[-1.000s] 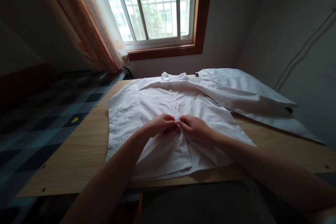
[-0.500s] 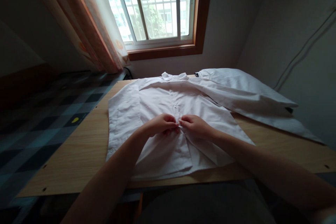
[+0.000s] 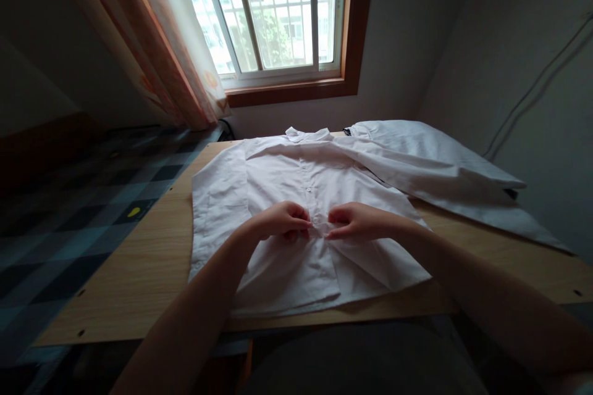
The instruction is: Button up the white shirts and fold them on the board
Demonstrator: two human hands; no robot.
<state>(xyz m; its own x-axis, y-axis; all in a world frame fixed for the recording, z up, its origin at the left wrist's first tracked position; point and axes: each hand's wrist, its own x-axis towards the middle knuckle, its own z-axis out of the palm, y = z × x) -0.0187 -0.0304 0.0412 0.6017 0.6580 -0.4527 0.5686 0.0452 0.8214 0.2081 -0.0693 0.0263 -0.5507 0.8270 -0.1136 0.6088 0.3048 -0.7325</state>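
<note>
Daylight enters through a sliding window with a brown wooden frame (image 3: 357, 31), and it falls on a pale wood-grained flat surface (image 3: 134, 278), beside which a blue-and-black checked cloth (image 3: 88, 216) is spread. On this surface lies a white woven-cloth shirt with long sleeves (image 3: 273, 179), its collar toward the window and its lower hem toward the person. Both hands are near the middle of its front, slightly apart from each other. Left hand (image 3: 283, 220) pinches the cloth at the front opening; right hand (image 3: 356, 221) touches the raised cloth just beside it, but I cannot tell if its fingers are closed firmly. Above them, a small white round button (image 3: 309, 189) is visible on the front strip. In my judgement, the step in hand is work on the front closure, though whether fastening or undoing is not clear. The next move probably calls for a light, exact pinch, with one hand steadying the thin edge.
</note>
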